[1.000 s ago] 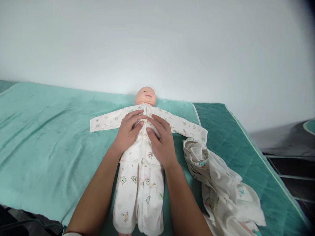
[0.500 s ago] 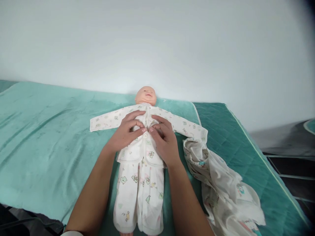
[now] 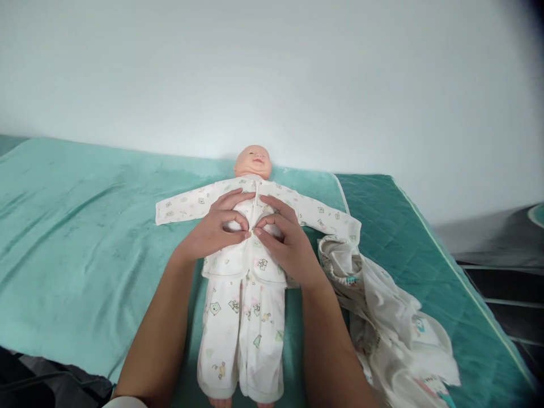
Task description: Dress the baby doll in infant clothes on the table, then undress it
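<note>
A baby doll point(image 3: 253, 161) lies on its back, head toward the wall, arms spread wide. It wears a white printed jacket point(image 3: 187, 207) that opens down the front and matching trousers point(image 3: 219, 340). My left hand point(image 3: 221, 224) pinches the jacket's front edge at mid-chest between thumb and index finger. Opposite it, my right hand point(image 3: 287, 232) pinches the other side of the same opening. The two thumbs nearly meet at the placket, and the button there is mostly hidden by the fingertips. The doll's feet show below the trouser cuffs.
A light green blanket point(image 3: 76, 243) covers the bed on the left and under the doll. On the right lies a darker quilted mat point(image 3: 429, 272) with a crumpled heap of white printed baby clothes point(image 3: 395, 334). Behind stands a white wall point(image 3: 272, 73).
Both hands have moved slightly down the jacket front, and their fingertips now cover the button that showed below them. The whole view has shifted a little.
</note>
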The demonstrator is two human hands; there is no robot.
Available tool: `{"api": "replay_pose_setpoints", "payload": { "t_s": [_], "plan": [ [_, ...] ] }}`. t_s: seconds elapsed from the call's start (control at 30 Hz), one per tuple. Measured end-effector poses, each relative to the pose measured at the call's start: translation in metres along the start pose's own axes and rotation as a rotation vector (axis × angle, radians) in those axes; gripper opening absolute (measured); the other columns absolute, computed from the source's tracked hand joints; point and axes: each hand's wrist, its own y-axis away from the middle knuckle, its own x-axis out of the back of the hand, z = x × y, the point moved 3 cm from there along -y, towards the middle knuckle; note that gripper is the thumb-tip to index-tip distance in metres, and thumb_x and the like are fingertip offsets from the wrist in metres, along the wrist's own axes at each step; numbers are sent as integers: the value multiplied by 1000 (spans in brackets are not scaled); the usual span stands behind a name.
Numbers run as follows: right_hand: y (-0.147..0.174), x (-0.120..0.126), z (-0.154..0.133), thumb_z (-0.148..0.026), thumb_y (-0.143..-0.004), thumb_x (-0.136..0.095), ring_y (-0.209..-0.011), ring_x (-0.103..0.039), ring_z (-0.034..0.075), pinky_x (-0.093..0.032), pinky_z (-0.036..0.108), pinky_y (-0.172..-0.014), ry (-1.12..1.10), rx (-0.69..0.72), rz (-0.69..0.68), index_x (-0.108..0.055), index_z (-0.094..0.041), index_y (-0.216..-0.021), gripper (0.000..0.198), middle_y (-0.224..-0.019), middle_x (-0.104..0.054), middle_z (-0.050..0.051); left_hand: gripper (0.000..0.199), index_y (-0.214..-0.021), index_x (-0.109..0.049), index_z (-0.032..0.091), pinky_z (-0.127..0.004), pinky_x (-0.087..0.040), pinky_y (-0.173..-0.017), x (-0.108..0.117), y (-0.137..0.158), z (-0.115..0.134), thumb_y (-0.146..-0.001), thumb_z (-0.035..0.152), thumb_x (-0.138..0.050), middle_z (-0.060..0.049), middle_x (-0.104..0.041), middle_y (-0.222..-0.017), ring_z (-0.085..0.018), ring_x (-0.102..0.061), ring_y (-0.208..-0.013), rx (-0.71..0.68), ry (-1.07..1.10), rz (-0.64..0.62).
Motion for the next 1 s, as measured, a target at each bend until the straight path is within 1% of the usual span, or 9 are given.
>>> {"api": "replay_pose_setpoints", "payload": {
  "t_s": [0.07, 0.13, 0.2, 0.37, 0.5, 0.67, 0.7, 0.83, 1.0],
  "plan": [
    [0, 0, 0, -33, -94, -64, -150, -35, 27, -31, 52, -123, 20, 30, -25, -68, -27, -92, 7, -155, -49, 3, 7, -81, -70, 24, -44, -60, -96, 0, 0, 0, -86, 26, -66, 5, -40, -162, -32, -16, -159, -11, -4, 12],
    [0, 1, 1, -32, -93, -66, -151, -34, 26, -28, 52, -125, 27, 47, -35, -68, -27, -91, 6, -155, -49, 2, 7, -79, -69, 24, -47, -56, -103, 0, -1, 0, -85, 21, -66, 4, -42, -161, -31, -19, -158, -28, -28, 26],
    [0, 1, 2, -32, -93, -66, -152, -33, 26, -28, 52, -125, 25, 48, -39, -67, -27, -88, 7, -155, -49, 1, 8, -79, -68, 23, -50, -53, -107, 0, -1, 0, -84, 19, -65, 4, -43, -161, -31, -20, -158, -35, -44, 34],
    [0, 1, 5, -29, -94, -65, -154, -30, 24, -28, 52, -125, 12, 70, -59, -68, -27, -87, 8, -157, -48, 0, 8, -79, -68, 23, -51, -52, -108, 0, -1, 0, -87, 21, -65, 4, -42, -162, -32, -20, -158, -42, -50, 32],
    [-1, 1, 6, -29, -93, -66, -152, -33, 25, -29, 52, -125, 26, 97, -26, -69, -26, -86, 8, -155, -52, 1, 9, -83, -70, 25, -56, -42, -118, 2, -1, -3, -91, 27, -65, 5, -39, -164, -31, -18, -159, -52, -61, -5],
    [-2, -2, 5, -28, -93, -66, -150, -36, 26, -31, 53, -123, 29, 94, 6, -70, -27, -86, 8, -152, -54, 2, 11, -90, -73, 27, -53, -23, -130, 4, -2, -6, -94, 34, -65, 7, -40, -163, -27, -17, -159, -81, -67, -13],
    [-2, -2, 4, -28, -93, -66, -150, -37, 26, -32, 53, -123, 31, 95, 17, -70, -26, -86, 8, -152, -55, 2, 11, -91, -74, 28, -52, -22, -130, 4, -2, -6, -94, 35, -65, 7, -41, -163, -27, -18, -159, -80, -61, -9],
    [-2, -3, 4, -30, -93, -67, -149, -38, 25, -33, 51, -123, 24, 66, 34, -70, -26, -87, 7, -152, -55, 3, 9, -94, -72, 28, -51, -30, -127, 2, -1, -3, -92, 35, -68, 5, -39, -164, -28, -22, -158, -47, -35, 21],
    [0, -5, 2, -36, -88, -73, -152, -33, 27, -29, 54, -124, 58, 34, 3, -66, -27, -88, 12, -155, -50, 2, 11, -95, -70, 28, -51, -25, -129, 0, -2, -3, -88, 35, -73, 3, -38, -164, -27, -25, -156, -54, -74, 42]
  ]
}}
